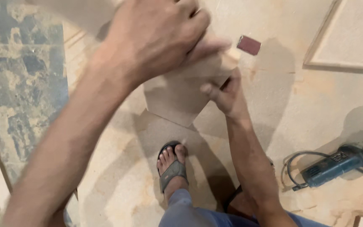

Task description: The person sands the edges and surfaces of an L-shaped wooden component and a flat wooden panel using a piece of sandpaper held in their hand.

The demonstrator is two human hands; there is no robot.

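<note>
Your left hand [156,35] is clenched, knuckles up, pressing on the far upper part of one flat brown board piece [177,98]; motion blur smears the fingertips, so you can't tell what sits under them. Your right hand [225,94] grips the same board at its right edge, fingers [206,89] curled over the rim, thumb side toward you. The board is tilted, its near corner pointing down toward your foot, held above the floor [307,109].

Counts: one board piece in hand. One small reddish-brown sanding block [248,45] lies on the floor just far-right of your hands, apart from them. One blue power tool [337,164] with one dark cord [293,168] looped at its left end lies on the floor at the right, well apart from the board. One framed panel [349,38] lies flat at far right. One foot in a grey sandal [172,166] is planted on the floor near the board's lower corner; a second sandal [232,197] is mostly hidden behind your right forearm. Marbled floor [22,84] runs along the left. Sawdust covers the floor.
</note>
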